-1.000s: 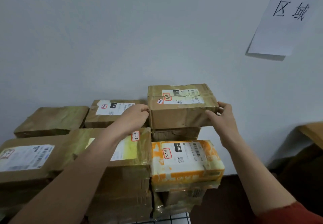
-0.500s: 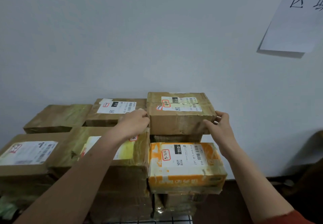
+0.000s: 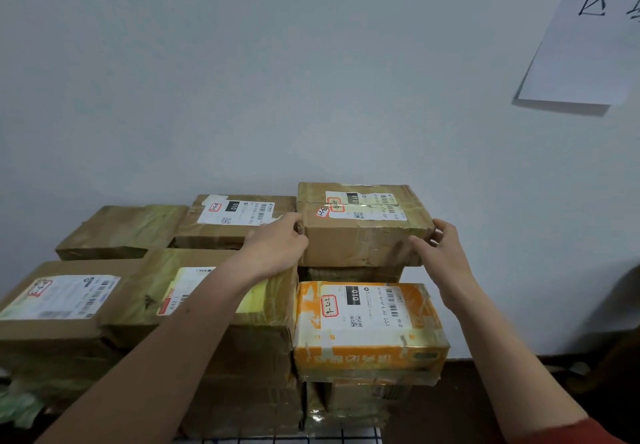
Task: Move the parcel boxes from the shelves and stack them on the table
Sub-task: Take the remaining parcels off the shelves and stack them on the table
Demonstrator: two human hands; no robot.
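1. Head view, far left: a flat brown box point(image 3: 59, 298) with a white shipping label lies at the front of the pile. Behind it, near the wall point(image 3: 277, 80), sits a plain brown box point(image 3: 121, 232) wrapped in tape.
2. Next to the right, a large brown box point(image 3: 156, 287) with a yellow and white label lies at the front, and the left forearm crosses over it. Behind it a labelled box point(image 3: 239, 218) lies against the wall.
3. The left hand point(image 3: 277, 246) holds the left side of the top box point(image 3: 360, 235), its fingers curled round that box's near left corner.
4. The top box is brown cardboard with a white label and red-edged stickers, and it is the highest in the pile. It rests on another brown box point(image 3: 349, 274), of which only a strip of the front shows. It stands just beside the labelled box.
5. Below and in front of it lies an orange box point(image 3: 370, 329) with a white label, on more boxes stacked under it. What those stand on is mostly hidden, save a bit of grid point(image 3: 346, 438) at the bottom edge.
6. The right hand point(image 3: 440, 253) grips the top box's near right corner, with the thumb on the front face and the fingers bent round the right side.
7. A red sleeve point(image 3: 575, 433) shows at the lower right. A white sheet of paper point(image 3: 588, 38) with black handwritten characters hangs on the wall at the upper right.
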